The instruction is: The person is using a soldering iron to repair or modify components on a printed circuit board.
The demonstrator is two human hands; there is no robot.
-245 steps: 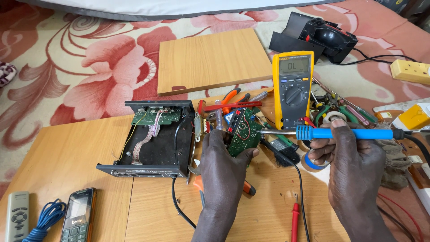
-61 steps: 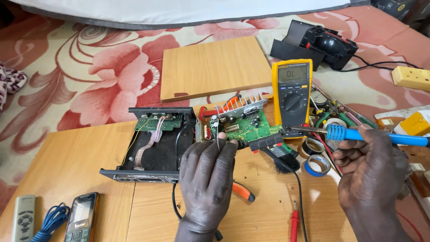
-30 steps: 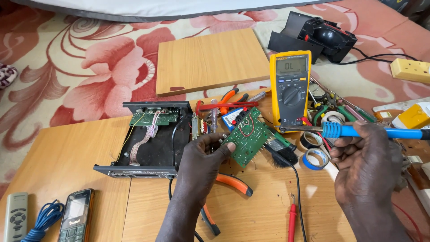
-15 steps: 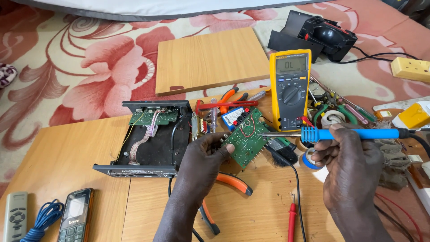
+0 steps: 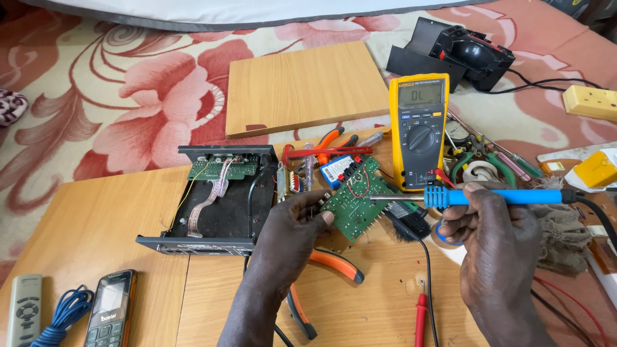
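My left hand (image 5: 289, 234) grips a green circuit board (image 5: 355, 205), tilted up on its edge beside an opened black device case (image 5: 215, 202). My right hand (image 5: 498, 241) holds a blue-handled soldering iron (image 5: 491, 196) level, and its metal tip touches the right side of the board. A yellow multimeter (image 5: 419, 128) stands just behind the board and the iron. Orange-handled pliers (image 5: 324, 276) lie on the wooden table (image 5: 96, 225) under my left wrist.
A loose wooden panel (image 5: 305, 87) lies on the flowered cloth behind. Pliers, screwdrivers and tape rolls are scattered right of the meter. A black box (image 5: 459, 54), a yellow socket (image 5: 590, 101), a grey rag (image 5: 569, 222), a mobile phone (image 5: 110, 308), blue cable (image 5: 67, 308) and a remote (image 5: 24, 310) surround the work.
The soldering iron has swung left until its tip meets the board. My left hand has kept the board tilted up; two seconds ago it lay flatter on the table.
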